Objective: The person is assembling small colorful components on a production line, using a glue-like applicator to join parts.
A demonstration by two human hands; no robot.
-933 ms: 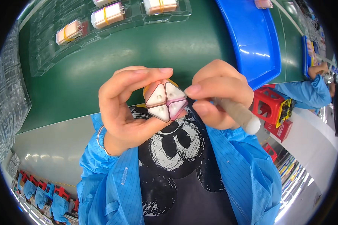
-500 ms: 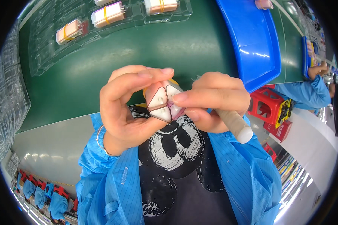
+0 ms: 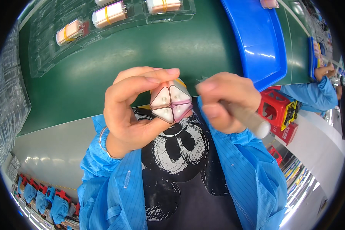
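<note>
My left hand (image 3: 123, 109) is wrapped round a bundle of triangular tubes (image 3: 171, 104) in pale pink and mauve. Their white end faces point up at me, each with a small raised nub, and together form a diamond. Part of a yellow band (image 3: 181, 82) shows at the bundle's far side. To the right, apart from the bundle, my right hand (image 3: 230, 100) is smeared by motion. A beige, round stick with a pale end (image 3: 250, 119) is gripped in it and sticks out toward the lower right.
Clear plastic trays (image 3: 46, 50) hold several yellow-banded bundles (image 3: 109, 14) on the green table (image 3: 142, 50). A blue bin (image 3: 258, 42) stands at the right. Beyond it are a red stool (image 3: 272, 105) and another person's blue sleeve (image 3: 308, 95). Stacked clear trays (image 3: 11, 96) line the left.
My right hand has drawn away from the bundle's end faces toward the right, carrying the stick with it. The left hand and the bundle have barely moved.
</note>
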